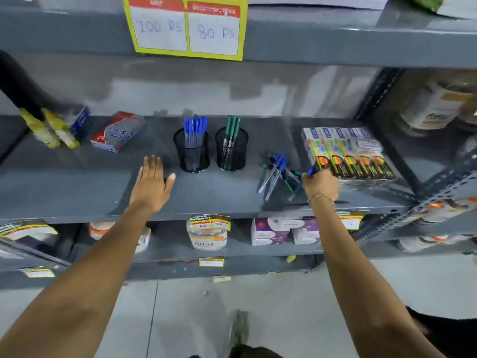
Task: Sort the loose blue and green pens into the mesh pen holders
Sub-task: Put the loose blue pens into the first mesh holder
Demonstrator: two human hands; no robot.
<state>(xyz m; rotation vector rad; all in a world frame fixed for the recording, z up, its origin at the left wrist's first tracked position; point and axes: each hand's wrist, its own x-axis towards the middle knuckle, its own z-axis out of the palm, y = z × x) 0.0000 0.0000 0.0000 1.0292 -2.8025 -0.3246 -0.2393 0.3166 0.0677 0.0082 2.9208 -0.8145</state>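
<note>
Two black mesh pen holders stand side by side on the grey shelf (77, 192). The left holder (191, 154) has several blue pens standing in it, the right holder (231, 152) has green pens. A loose pile of blue and green pens (277, 174) lies to the right of the holders. My right hand (321, 186) is at the pile's right edge, closed around a blue pen (311, 171) whose cap sticks out above the fingers. My left hand (152, 182) rests flat on the shelf, fingers spread, just left of the blue holder and holding nothing.
Colourful pencil boxes (348, 153) lie right behind my right hand. A red and white packet (117, 131) and yellow packets (49, 130) sit at the shelf's left. A yellow price card (187, 27) hangs from the shelf above. Lower shelves hold jars and boxes.
</note>
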